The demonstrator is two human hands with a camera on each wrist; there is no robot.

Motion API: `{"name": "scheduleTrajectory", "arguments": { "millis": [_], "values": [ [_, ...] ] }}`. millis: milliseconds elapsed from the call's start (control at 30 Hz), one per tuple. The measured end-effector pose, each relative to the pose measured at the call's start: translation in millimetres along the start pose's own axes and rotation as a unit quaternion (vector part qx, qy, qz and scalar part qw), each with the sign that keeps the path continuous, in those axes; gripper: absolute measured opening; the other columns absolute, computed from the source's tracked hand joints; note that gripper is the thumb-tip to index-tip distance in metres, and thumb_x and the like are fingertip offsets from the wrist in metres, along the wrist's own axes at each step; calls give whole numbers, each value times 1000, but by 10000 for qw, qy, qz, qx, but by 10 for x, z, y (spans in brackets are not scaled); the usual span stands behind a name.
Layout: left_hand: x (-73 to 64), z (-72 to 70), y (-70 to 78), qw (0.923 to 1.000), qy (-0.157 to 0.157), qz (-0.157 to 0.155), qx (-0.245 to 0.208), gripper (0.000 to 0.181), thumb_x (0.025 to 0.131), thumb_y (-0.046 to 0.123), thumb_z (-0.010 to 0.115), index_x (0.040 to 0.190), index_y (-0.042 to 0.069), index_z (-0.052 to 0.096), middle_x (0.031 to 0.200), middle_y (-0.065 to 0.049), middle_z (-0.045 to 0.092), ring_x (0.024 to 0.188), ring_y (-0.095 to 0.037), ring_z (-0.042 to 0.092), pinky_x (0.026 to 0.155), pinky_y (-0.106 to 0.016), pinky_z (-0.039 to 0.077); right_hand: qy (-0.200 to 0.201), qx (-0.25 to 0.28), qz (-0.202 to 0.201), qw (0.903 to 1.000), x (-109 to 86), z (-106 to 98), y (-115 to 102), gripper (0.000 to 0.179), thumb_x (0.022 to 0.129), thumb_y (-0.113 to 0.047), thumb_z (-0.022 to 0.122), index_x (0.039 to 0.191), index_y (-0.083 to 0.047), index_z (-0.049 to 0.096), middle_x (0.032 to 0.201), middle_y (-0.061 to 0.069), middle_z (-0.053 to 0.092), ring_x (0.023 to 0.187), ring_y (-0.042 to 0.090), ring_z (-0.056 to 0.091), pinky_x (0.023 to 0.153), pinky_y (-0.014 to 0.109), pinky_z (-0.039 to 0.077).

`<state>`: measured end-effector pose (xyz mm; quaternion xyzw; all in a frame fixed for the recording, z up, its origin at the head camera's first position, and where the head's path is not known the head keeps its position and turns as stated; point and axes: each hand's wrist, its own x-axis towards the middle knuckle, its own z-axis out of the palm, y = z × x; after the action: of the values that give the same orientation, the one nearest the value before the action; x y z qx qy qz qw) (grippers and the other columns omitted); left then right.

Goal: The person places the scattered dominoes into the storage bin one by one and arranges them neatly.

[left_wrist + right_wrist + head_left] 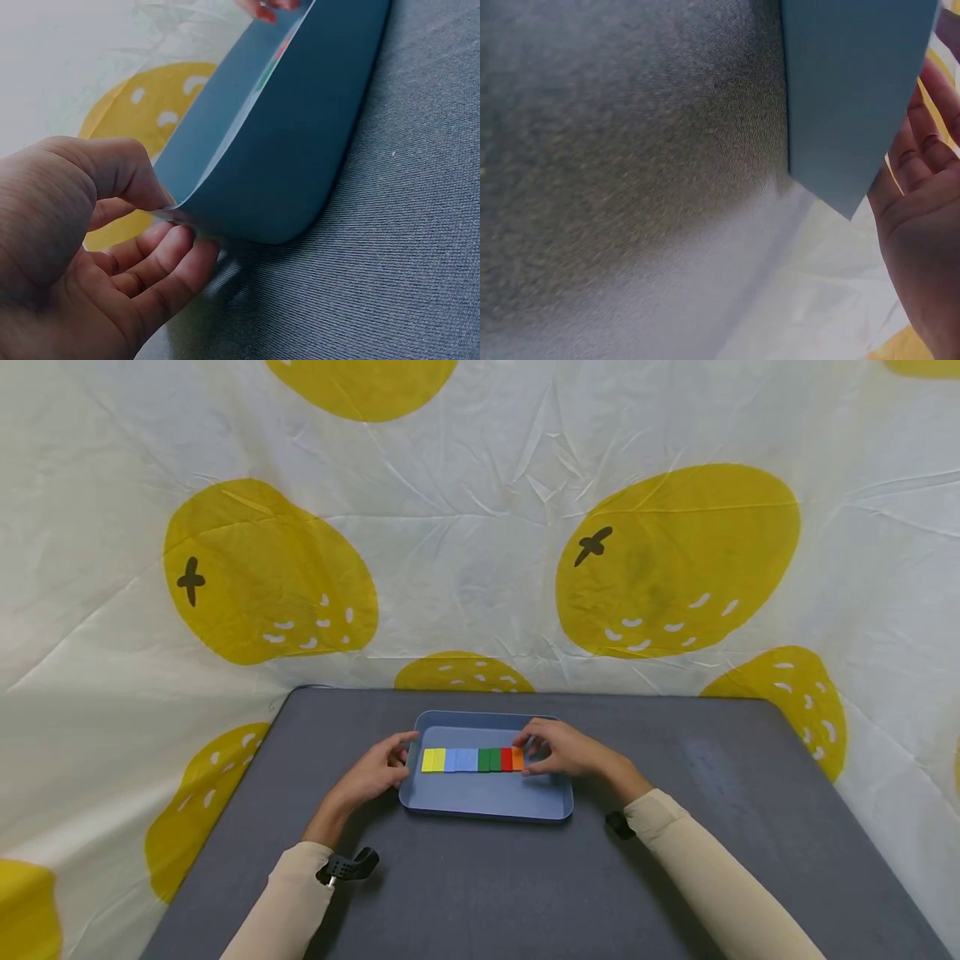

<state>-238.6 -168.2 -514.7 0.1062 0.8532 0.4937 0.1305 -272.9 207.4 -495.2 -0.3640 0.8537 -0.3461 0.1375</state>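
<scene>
A blue-grey tray point(480, 797) with a raised rim lies on the table. Across its middle runs a straight row of flat tiles, edge to edge: yellow tiles point(433, 761) at the left, then light blue tiles point(461, 761), green tiles point(490, 761), a red tile point(506, 760) and an orange tile point(517, 760) at the right end. At the tray's left side my left hand point(372, 774) holds the rim, thumb on top and fingers against the outer wall point(262, 165). My right hand point(564, 752) reaches over the right rim and pinches the orange tile; its fingertips are hidden in the right wrist view.
A dark grey cloth-covered table point(480, 885) carries the tray. Behind it hangs a white curtain point(465, 585) printed with large yellow fruit shapes. Black straps point(348, 865) circle the wrists over light sleeves point(281, 902).
</scene>
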Motion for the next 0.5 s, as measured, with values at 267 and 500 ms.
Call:
{"name": "scheduleTrajectory", "arguments": {
  "millis": [267,500],
  "values": [
    [-22,-49,-10,9999,-33,-3,109,65,91,-2,61,153,6,42,109,-19,51,85,-23,52,66,-33,52,172,279,-3,9995,-132,-5,-9,48,86,-22,82,127,-4,65,125,12,65,106,33,63,95,49,53],
    [-53,-88,23,9999,-8,-60,107,64,93,1,63,153,5,41,111,-18,53,87,-24,55,68,-35,54,333,335,35,9989,-254,-4,-26,51,86,-23,82,128,-3,63,125,15,65,108,35,63,96,51,52]
  ]
}}
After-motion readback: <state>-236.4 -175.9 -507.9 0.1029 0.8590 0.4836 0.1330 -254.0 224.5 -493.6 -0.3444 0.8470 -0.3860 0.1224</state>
